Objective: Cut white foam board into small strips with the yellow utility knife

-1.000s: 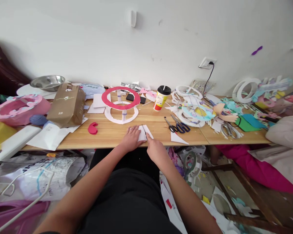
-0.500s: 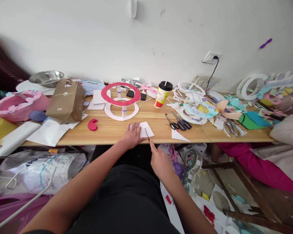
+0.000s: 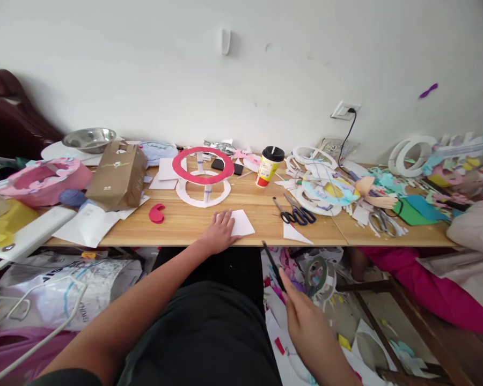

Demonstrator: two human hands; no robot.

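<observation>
My left hand (image 3: 219, 232) lies with its fingers flat on a small white sheet (image 3: 243, 223), pressing it to the wooden table at the front edge. The fingers cover the sheet's left part. Off the table's edge, to the lower right, my right hand (image 3: 308, 319) is closed around the dark handle of a craft knife (image 3: 273, 264). Its thin blade points up and left, apart from the sheet. A red curved cutout (image 3: 156, 213) lies left of my left hand. Behind it stands a frame of two rings, with a red ring (image 3: 178, 167) on top.
Scissors (image 3: 301, 214) and a white scrap (image 3: 294, 234) lie to the right. A paper cup (image 3: 266, 170) stands behind them. A brown paper bag (image 3: 115, 179) is at the left, near a metal bowl (image 3: 89, 140). Another person's sleeve (image 3: 475, 222) reaches in at far right.
My right hand has drawn the knife off the white sheet, down and right past the table edge. My left hand stays on the sheet, its fingers flatter. The view has tilted up slightly.
</observation>
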